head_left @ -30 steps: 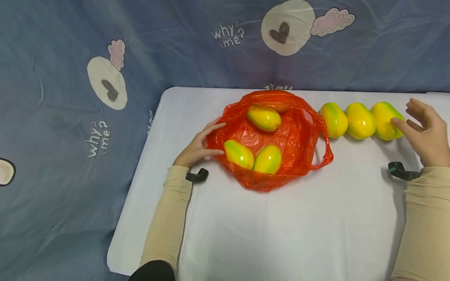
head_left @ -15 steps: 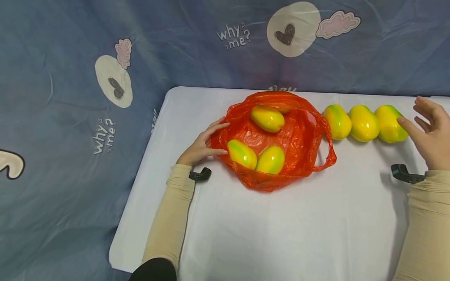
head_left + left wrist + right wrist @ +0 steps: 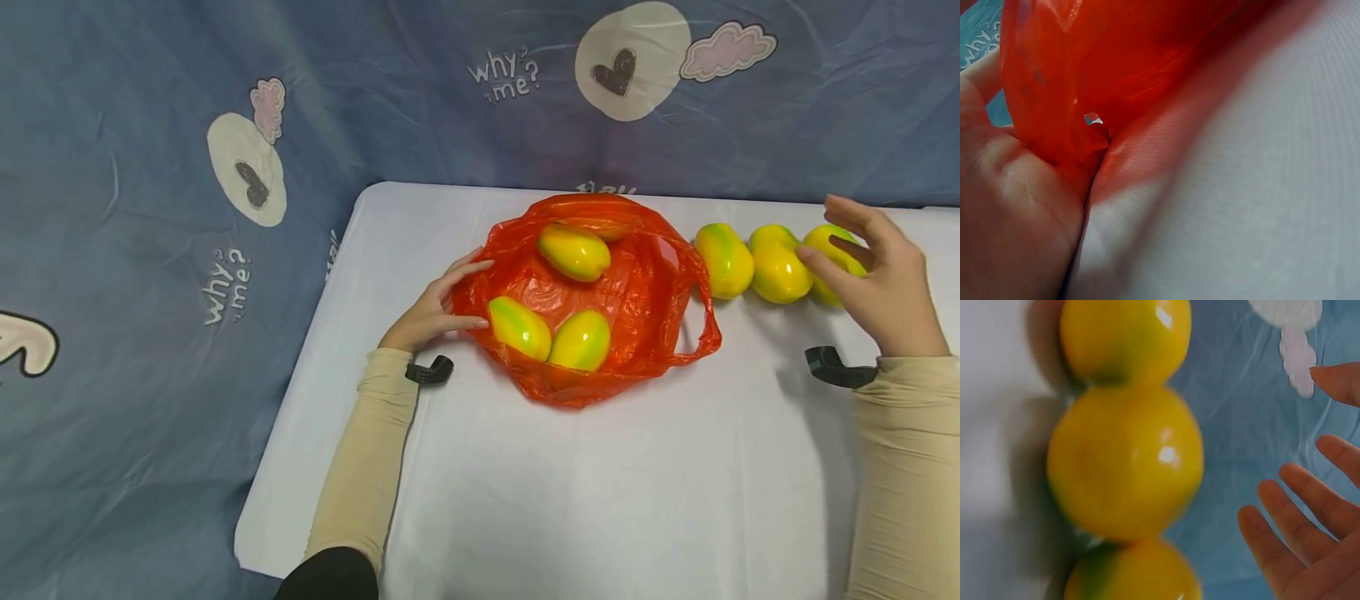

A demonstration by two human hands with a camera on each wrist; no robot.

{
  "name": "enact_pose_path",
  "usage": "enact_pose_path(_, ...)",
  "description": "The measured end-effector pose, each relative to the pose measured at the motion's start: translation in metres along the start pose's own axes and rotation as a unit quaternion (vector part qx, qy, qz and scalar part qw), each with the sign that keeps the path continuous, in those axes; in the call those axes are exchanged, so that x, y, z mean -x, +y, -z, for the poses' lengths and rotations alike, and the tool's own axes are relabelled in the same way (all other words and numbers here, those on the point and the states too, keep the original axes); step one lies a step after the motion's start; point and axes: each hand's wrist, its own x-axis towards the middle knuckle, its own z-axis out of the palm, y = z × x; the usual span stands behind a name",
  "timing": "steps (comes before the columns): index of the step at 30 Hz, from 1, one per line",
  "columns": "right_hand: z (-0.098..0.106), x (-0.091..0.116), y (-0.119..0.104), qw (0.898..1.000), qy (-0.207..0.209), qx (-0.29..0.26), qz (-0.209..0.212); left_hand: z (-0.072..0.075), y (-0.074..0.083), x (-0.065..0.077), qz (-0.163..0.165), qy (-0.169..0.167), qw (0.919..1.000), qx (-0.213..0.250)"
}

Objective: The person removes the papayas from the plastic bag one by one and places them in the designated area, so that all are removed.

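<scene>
An orange-red plastic bag [image 3: 645, 292] lies with its mouth spread, a loop handle at its right. Inside sit one mango [image 3: 574, 252] at the back and two others side by side near the front rim. My left hand [image 3: 431, 310] touches the bag's left side, fingers and thumb extended and spread along it; in the left wrist view the plastic [image 3: 1129, 50] lies against the palm. Three more yellow-green mangoes [image 3: 725, 260] stand in a row right of the bag. Above the row's right end hovers my right hand [image 3: 888, 279], fingers spread, holding nothing; it partly covers the rightmost mango [image 3: 823, 242].
A white cloth [image 3: 600, 492] covers the table, whose left and back edges show. Blue patterned fabric [image 3: 420, 100] hangs behind and to the left. The bag handle [image 3: 708, 333] loops close to the leftmost mango of the row.
My right hand has moved left, from beside the rightmost mango to over it. The left hand stays at the bag's side. The head view has shifted slightly.
</scene>
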Motion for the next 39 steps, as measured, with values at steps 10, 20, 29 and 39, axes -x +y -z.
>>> enact_pose_path(10,-0.019,-0.001,-0.03,0.993,-0.06,0.0,0.104,0.0,0.0,-0.001,0.0,-0.002,1.0,0.01)
enact_pose_path(20,-0.039,-0.005,-0.057,0.975,-0.118,0.039,0.183,0.001,-0.001,0.0,-0.006,-0.004,0.9999,0.015)
enact_pose_path(29,-0.05,-0.006,-0.082,0.963,-0.176,0.081,0.184,0.001,-0.001,-0.001,-0.003,-0.003,0.9998,0.019)
enact_pose_path(39,-0.072,-0.013,-0.097,0.941,-0.215,0.078,0.25,0.001,0.0,-0.001,-0.003,-0.004,0.9998,0.018)
